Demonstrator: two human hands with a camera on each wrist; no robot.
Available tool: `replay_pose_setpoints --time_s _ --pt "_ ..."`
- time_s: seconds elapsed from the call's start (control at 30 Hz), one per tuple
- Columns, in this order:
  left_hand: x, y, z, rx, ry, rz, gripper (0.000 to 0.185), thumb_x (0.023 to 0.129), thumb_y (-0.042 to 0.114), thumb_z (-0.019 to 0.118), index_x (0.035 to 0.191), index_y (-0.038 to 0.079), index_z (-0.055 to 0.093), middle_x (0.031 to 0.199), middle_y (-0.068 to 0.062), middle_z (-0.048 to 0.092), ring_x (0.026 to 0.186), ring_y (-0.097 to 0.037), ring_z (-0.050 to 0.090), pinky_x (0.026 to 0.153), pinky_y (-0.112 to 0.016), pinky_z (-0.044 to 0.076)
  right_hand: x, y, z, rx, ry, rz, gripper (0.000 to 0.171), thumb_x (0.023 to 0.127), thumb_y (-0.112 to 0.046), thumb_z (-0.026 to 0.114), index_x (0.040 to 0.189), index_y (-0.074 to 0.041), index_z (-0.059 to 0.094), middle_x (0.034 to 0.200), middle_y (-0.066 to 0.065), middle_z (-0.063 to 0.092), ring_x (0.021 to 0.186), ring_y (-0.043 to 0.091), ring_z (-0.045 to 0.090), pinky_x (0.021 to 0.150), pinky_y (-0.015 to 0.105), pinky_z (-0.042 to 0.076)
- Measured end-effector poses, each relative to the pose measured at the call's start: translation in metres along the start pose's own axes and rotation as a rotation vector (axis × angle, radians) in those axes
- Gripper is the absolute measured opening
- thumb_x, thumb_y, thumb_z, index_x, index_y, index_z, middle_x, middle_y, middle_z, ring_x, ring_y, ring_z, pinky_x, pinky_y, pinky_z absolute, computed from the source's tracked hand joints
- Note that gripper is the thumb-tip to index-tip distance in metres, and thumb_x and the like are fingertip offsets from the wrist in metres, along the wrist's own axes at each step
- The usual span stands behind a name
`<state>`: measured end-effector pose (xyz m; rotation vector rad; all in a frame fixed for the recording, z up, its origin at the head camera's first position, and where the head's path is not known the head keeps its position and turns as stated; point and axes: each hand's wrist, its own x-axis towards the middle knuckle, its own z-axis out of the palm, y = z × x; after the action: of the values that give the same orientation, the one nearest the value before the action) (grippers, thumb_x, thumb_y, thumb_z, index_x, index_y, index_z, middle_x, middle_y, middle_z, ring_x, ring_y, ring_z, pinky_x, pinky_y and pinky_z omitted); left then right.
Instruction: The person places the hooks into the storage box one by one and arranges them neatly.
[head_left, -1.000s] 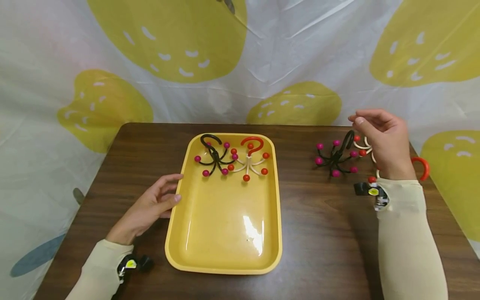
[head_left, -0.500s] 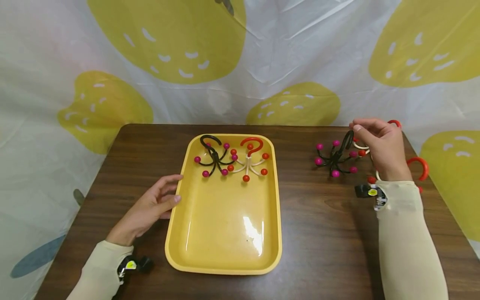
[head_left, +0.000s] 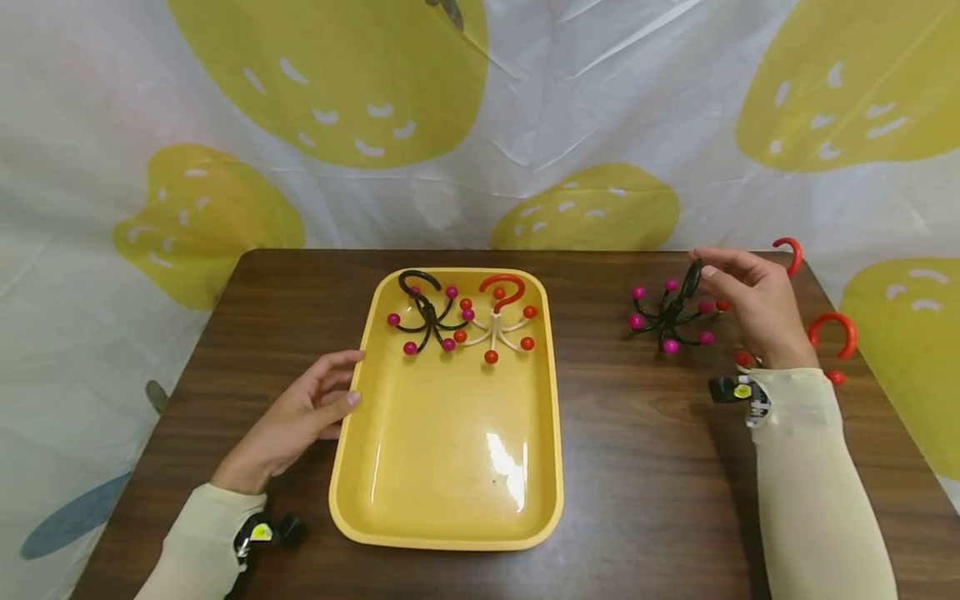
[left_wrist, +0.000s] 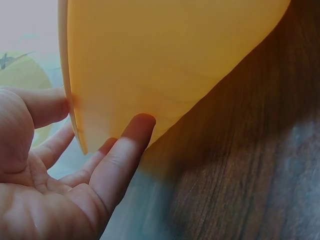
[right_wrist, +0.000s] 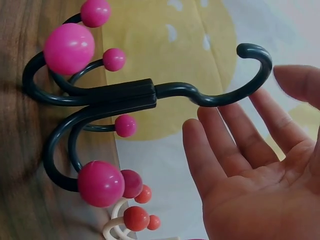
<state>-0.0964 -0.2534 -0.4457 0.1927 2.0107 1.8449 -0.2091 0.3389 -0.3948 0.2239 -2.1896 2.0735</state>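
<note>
In the head view my left hand (head_left: 288,421) rests on the left side of a yellow tray (head_left: 558,433), with relaxed fingers touching its outer wall (left_wrist: 150,55). My right hand (head_left: 761,304) is at the hook of a black multi-arm hanger (head_left: 670,317) with pink ball tips. The right wrist view shows this hanger's hook (right_wrist: 235,95) between thumb and spread fingers (right_wrist: 200,160), not gripped. The hanger stands on its curved arms, hook up. Inside the tray's far end lie another black hanger (head_left: 429,312) and a white one (head_left: 495,325) with red hook and red balls.
Two more red hooks show beyond my right hand, a far hook (head_left: 795,250) and a nearer hook (head_left: 836,321); their white hangers are mostly hidden by the hand. The brown wooden table (head_left: 630,483) ends at a lemon-print curtain (head_left: 450,200).
My right hand has come down and slightly left, to the standing black hanger's hook, uncovering more of the red hooks behind it. The left hand and tray have stayed in place.
</note>
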Motion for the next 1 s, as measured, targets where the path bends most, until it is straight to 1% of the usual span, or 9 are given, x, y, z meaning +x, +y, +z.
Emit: replay_pose_setpoints --time_s 0.1,0.2,0.33,0.4,0.5,0.7,0.8,0.9,1.0 --pt "-0.0003 -0.0002 0.0001 -0.001 0.001 0.001 0.060 0.109 0.015 0.060 0.162 0.011 0.030 0.150 -0.028 0.047 0.114 -0.018 0.071 0.083 -0.041 0.066 -0.0018 0.0017 0.0001 -0.008 -0.021 0.005 0.040 0.103 -0.011 0.069 0.138 0.006 0.064 0.124 -0.004 0.077 0.098 0.006 0.076 0.087 0.015 0.059" --pt "0.0000 -0.0008 -0.0001 -0.001 -0.001 0.001 0.060 0.110 0.015 0.059 0.162 0.011 0.029 0.150 -0.028 0.047 0.114 -0.017 0.071 0.083 -0.041 0.066 -0.0027 0.0033 0.0009 0.015 -0.030 0.000 0.042 0.102 -0.010 0.070 0.140 0.007 0.062 0.125 -0.001 0.076 0.102 0.008 0.075 0.087 0.017 0.060" --pt "0.0004 -0.0021 -0.0009 -0.001 -0.003 0.002 0.060 0.110 0.015 0.059 0.162 0.012 0.029 0.150 -0.028 0.048 0.114 -0.018 0.071 0.083 -0.042 0.066 -0.0025 0.0054 0.0022 0.036 -0.020 -0.018 0.042 0.100 -0.006 0.072 0.138 0.010 0.062 0.119 -0.001 0.078 0.102 0.008 0.074 0.085 0.018 0.061" --pt "0.0004 -0.0028 -0.0014 -0.003 -0.004 0.002 0.060 0.110 0.015 0.058 0.162 0.011 0.029 0.150 -0.028 0.048 0.114 -0.018 0.071 0.083 -0.042 0.066 -0.0024 0.0060 0.0023 0.026 -0.008 -0.022 0.040 0.099 -0.005 0.073 0.136 0.008 0.064 0.114 -0.003 0.079 0.099 0.007 0.074 0.082 0.017 0.061" --pt "0.0005 -0.0034 -0.0018 -0.004 -0.007 0.002 0.060 0.110 0.015 0.058 0.162 0.012 0.029 0.149 -0.028 0.048 0.114 -0.018 0.071 0.083 -0.042 0.066 -0.0028 0.0064 0.0016 -0.022 0.013 -0.024 0.038 0.098 -0.005 0.075 0.133 0.006 0.068 0.107 -0.004 0.080 0.091 0.006 0.074 0.078 0.015 0.060" --pt "0.0008 -0.0032 -0.0024 -0.001 -0.010 0.004 0.060 0.110 0.015 0.059 0.162 0.012 0.029 0.149 -0.027 0.048 0.113 -0.018 0.071 0.083 -0.042 0.066 -0.0022 0.0064 0.0004 -0.098 0.042 -0.039 0.035 0.096 -0.006 0.077 0.128 0.007 0.070 0.094 -0.006 0.076 0.080 0.006 0.070 0.071 0.014 0.058" --pt "0.0011 -0.0029 -0.0024 -0.001 -0.009 0.005 0.060 0.110 0.016 0.059 0.162 0.013 0.029 0.149 -0.027 0.048 0.114 -0.018 0.071 0.083 -0.042 0.066 -0.0019 0.0063 -0.0015 -0.182 0.066 -0.042 0.033 0.097 -0.008 0.076 0.127 0.005 0.072 0.088 -0.008 0.074 0.077 0.004 0.069 0.067 0.013 0.055" --pt "0.0012 -0.0029 -0.0024 -0.003 -0.010 0.003 0.060 0.110 0.016 0.059 0.162 0.013 0.029 0.149 -0.027 0.048 0.114 -0.018 0.071 0.083 -0.042 0.066 -0.0021 0.0063 -0.0043 -0.271 0.087 -0.029 0.034 0.098 -0.012 0.076 0.128 0.004 0.072 0.090 -0.013 0.077 0.076 0.002 0.070 0.066 0.013 0.054" --pt "0.0010 -0.0026 -0.0022 -0.003 -0.010 -0.002 0.060 0.110 0.016 0.059 0.162 0.013 0.029 0.149 -0.027 0.047 0.113 -0.017 0.071 0.083 -0.042 0.066 -0.0034 0.0058 -0.0057 -0.300 0.098 -0.014 0.033 0.099 -0.014 0.075 0.128 0.003 0.072 0.092 -0.015 0.079 0.073 0.001 0.072 0.067 0.014 0.056"
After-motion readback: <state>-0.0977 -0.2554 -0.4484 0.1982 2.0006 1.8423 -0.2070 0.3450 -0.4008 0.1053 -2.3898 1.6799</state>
